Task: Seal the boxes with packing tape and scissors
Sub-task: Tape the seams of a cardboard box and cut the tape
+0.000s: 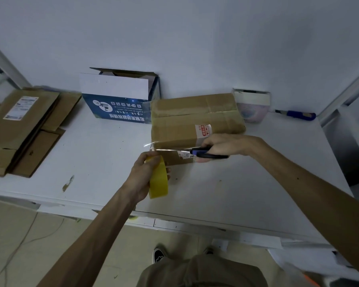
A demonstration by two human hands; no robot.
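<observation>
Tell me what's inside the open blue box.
Only the brown inside of the rear flaps shows in the blue box. Its raised white front flap covers the interior; any contents cannot be seen.

Two bare forearms are extended forward from the bottom of the view, drawn closer together toward the hands. The left hand [142, 175] is seen from its back, with its fingers curled round a yellow tape roll [159, 183], which is held on edge. The right hand [224, 145] is placed slightly farther forward, its fingers closed round the dark handles of scissors [207, 153]. The blades are pointed leftward, just beyond the left hand's fingertips.
</observation>
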